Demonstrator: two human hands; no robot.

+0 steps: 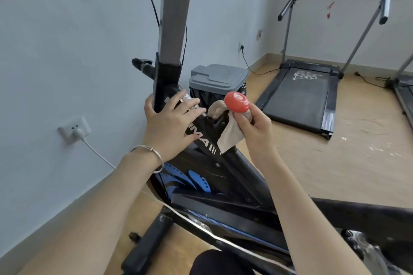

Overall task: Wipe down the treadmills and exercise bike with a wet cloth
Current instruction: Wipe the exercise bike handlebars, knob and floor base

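Cloth [230, 135] one, bike [223, 185] one, treadmills [306, 96] two

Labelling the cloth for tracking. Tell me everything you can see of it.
The cloth is beige, thin, soft-looking fabric, crumpled rather than folded. The right hand pinches it just under the red knob, where it seems bunched round the knob's stem. One rounded wad sticks out left of the knob, and a flat corner hangs down over the black bike frame. The left hand rests flat on the frame beside it, not touching it. Whether it is wet cannot be told.
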